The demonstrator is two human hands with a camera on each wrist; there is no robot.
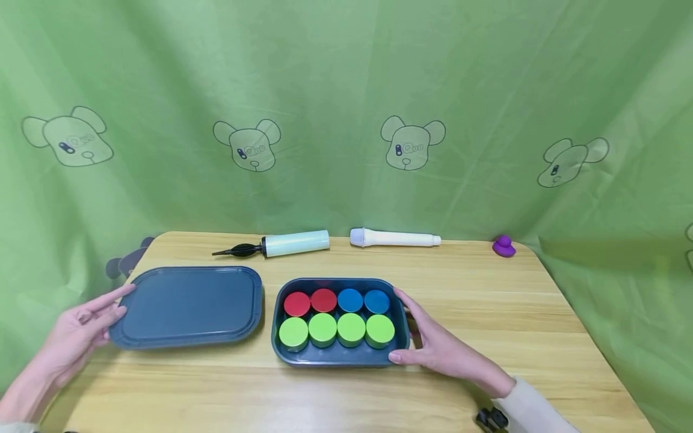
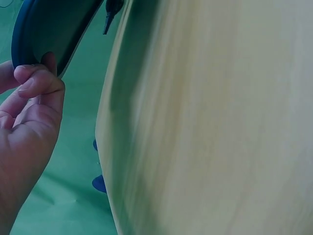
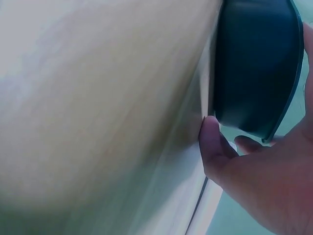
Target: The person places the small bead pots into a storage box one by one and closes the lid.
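My left hand pinches the left end of a dark blue lid, thumb and fingers on opposite faces. The lid is held raised, casting a shadow on the tabletop in the left wrist view. To its right sits a dark blue rectangular box without a cover. My right hand grips the box's right end, thumb at the near corner and forefinger at the far one. Inside stand short cylinders: two red, two blue and several light green.
Along the wooden table's back edge lie a pale hand pump with a black nozzle, a white toy microphone and a small purple duck-like figure. A green curtain with printed animal heads hangs behind.
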